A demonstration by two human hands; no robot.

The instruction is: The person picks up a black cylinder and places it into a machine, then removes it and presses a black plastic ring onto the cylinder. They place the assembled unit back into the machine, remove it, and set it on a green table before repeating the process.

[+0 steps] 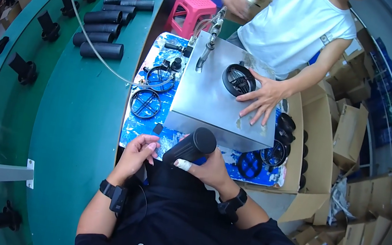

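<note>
Black tube in right hand, lower end hidden, left hand beside.

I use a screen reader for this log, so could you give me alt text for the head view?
The right hand holds a black tube near a metal box on a blue-topped table; the left hand hovers beside the tube. Across the box, a co-worker's hand rests beside a black ring part; more black tubes line a green belt.
</note>
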